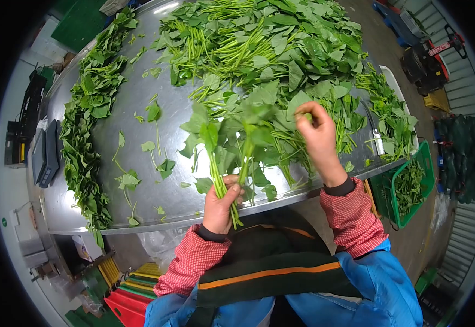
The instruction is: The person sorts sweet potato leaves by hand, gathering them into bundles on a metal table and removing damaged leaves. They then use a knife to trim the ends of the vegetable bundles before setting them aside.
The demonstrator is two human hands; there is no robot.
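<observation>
My left hand (222,206) is closed round the lower stems of a bunch of leafy greens (217,171), held upright over the metal table's near edge. Right of that bunch, my right hand (315,133) is raised above the greens with thumb and forefinger pinched together. A bit of green shows at its fingertips, too small to name. A large heap of leafy stems (248,43) covers the back of the metal table (166,210). Loose sprigs (129,180) lie left of my left hand.
A long row of greens (85,114) runs down the table's left side. At the right are a white-rimmed tray (401,98) with greens, a white-handled tool (378,143) and a green crate (428,169). A dark scale-like device (46,154) stands far left.
</observation>
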